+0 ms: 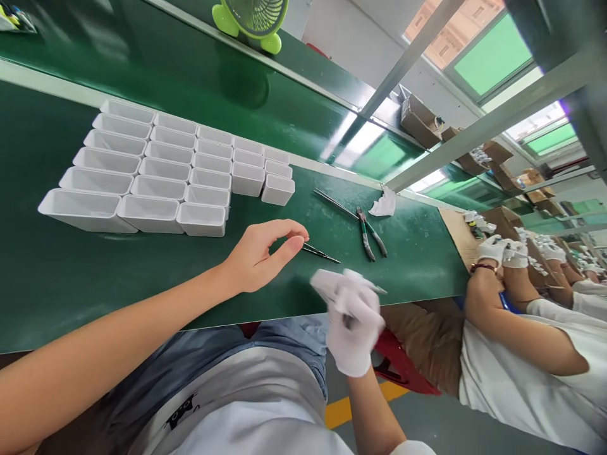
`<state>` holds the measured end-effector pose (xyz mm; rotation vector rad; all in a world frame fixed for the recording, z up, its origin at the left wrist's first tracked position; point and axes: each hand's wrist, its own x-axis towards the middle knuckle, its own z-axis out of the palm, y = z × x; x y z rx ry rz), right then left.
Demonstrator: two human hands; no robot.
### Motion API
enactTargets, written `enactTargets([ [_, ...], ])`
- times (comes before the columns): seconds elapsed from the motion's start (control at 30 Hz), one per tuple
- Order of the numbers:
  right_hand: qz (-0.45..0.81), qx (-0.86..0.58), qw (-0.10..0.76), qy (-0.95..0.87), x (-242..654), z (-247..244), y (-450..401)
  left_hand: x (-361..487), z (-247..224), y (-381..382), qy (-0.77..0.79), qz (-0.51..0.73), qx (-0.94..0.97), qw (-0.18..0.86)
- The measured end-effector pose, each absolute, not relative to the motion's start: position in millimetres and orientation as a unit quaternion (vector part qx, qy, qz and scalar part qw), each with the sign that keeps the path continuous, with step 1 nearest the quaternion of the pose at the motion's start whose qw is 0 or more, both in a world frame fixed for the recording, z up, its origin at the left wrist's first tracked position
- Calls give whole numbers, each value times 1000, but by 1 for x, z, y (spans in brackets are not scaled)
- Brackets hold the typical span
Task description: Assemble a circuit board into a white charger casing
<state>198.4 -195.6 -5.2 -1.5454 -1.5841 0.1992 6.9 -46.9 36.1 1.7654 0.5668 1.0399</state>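
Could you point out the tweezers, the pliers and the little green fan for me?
Tweezers (320,253): head view, on the thin dark shaft just past the bare left hand's (258,256) fingertips.
Pliers (369,235): head view, on the handles lying on the green table.
Fan (251,19): head view, on its round grille.

Bench (57,278): trays (165,174) in rows at far left. Right of the trays, tweezers (320,253) under the left hand (258,256). Further right, pliers (371,235), with a long thin tool (334,203), possibly a second pair of tweezers, just behind them, and a crumpled wipe (384,203) beyond. Right hand (351,322) at the near edge. Fan (251,19) on the shelf behind.
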Motion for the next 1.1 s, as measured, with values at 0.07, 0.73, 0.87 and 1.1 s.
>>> enactTargets([
  [0.07, 84, -593, 405, -691, 199, -8, -192, 7, 36, -47, 234, 425, 730, 481],
  [0.73, 265, -646, 592, -402, 173, 29, -197, 9, 26, -54, 38, 485, 826, 283],
  [0.87, 580, -468, 638, -193, 150, 61, -195, 14, 27, -55, -8, 535, 819, 206],
  [1.1, 710, -310, 631, -39, 139, 72, -185, 12, 33, -53, 6, 554, 802, 225],
])
